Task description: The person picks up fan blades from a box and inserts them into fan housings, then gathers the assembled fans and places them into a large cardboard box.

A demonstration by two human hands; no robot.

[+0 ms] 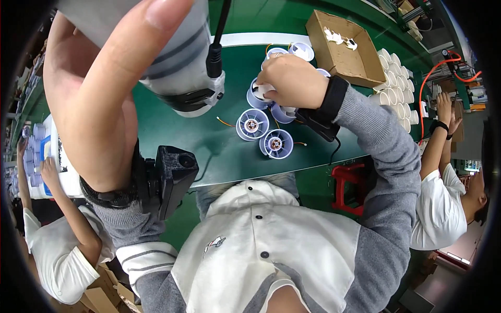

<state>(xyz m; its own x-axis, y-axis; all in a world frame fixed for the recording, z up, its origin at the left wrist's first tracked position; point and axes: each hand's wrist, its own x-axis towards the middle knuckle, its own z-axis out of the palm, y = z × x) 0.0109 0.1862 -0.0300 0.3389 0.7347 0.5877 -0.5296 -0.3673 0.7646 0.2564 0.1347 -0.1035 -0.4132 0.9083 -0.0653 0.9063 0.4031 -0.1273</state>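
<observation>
Fans, white and round, sit mid-frame on our green table; our right hand closes its fingers on one there, our left hand grips a grey tool upper left, white cups waiting upper right, seemingly unworked.

Cardboard box, stacked white cups, red stool.
</observation>
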